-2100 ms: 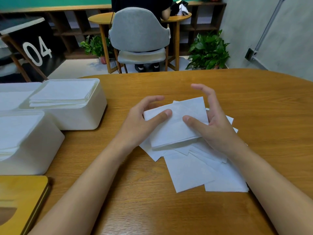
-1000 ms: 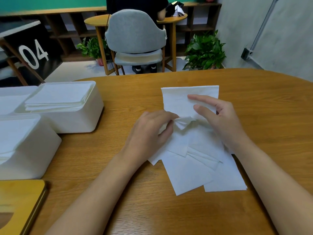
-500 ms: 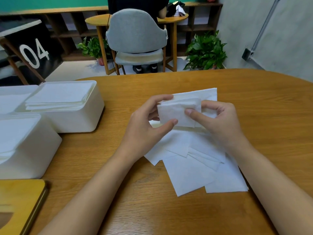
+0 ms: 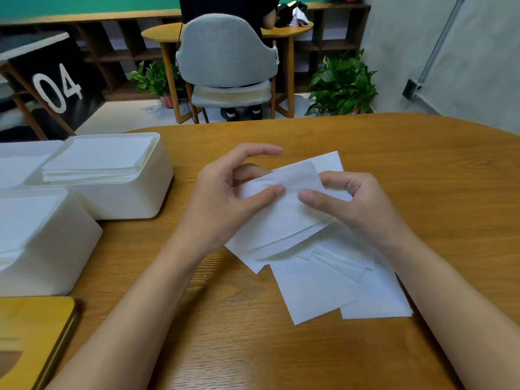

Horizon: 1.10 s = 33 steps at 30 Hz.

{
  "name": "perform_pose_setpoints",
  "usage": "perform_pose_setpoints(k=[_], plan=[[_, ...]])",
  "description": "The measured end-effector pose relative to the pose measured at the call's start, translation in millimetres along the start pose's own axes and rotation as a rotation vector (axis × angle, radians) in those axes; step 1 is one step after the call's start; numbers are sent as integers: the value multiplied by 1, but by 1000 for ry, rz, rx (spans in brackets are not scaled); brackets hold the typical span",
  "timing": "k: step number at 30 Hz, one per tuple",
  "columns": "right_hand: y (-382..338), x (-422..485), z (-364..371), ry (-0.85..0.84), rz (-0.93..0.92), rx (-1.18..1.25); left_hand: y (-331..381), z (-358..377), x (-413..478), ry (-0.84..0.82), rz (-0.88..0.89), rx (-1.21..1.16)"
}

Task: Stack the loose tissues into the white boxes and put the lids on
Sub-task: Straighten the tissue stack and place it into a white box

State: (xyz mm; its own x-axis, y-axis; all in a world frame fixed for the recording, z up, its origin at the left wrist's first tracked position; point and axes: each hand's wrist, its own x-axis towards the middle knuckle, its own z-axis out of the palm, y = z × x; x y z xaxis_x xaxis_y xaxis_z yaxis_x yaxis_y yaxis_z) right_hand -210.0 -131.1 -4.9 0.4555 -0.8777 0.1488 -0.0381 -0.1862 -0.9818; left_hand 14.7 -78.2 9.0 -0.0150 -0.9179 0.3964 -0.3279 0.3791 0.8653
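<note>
— Two hands: left hand and right hand each pinch one folded tissue, held just over the loose tissues on the table.
— Risks?
— Uneven pull could tear it. White boxes, well left, look rim-full; the wooden lid may not seat.
— Writing?
— Only "04", on the black panel behind.

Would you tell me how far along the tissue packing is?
Done: the far box and the near box hold stacked tissues. In hand: left hand and right hand pinch a small bundle. Left: loose sheets lie on the table, both boxes are uncovered, and a lid lies apart.
</note>
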Motion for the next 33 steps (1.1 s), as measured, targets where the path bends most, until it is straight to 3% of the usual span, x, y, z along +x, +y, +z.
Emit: perform_pose_setpoints(k=[7,12,15,18,21,23,27,30,33], plan=[[7,-4,19,-66,-21,-3,-9,3,0,23,-18,106],[16,5,14,87,-105,-104,-18,11,-1,121,27,222],[17,8,5,159,-158,18,-19,10,1,135,-174,168],[13,7,2,163,-179,39,-17,11,1,97,-356,-157],[15,9,-3,96,-139,-198,-22,12,0,132,-273,-151],[19,11,-4,125,-67,-233,-31,12,0,136,-185,57],[27,16,-10,317,-22,-245,-41,9,-4,-132,-46,455],[30,18,-15,373,7,-224,-42,8,-7,-398,-10,531],[32,19,-15,365,22,-226,-41,9,-7,-427,49,539]])
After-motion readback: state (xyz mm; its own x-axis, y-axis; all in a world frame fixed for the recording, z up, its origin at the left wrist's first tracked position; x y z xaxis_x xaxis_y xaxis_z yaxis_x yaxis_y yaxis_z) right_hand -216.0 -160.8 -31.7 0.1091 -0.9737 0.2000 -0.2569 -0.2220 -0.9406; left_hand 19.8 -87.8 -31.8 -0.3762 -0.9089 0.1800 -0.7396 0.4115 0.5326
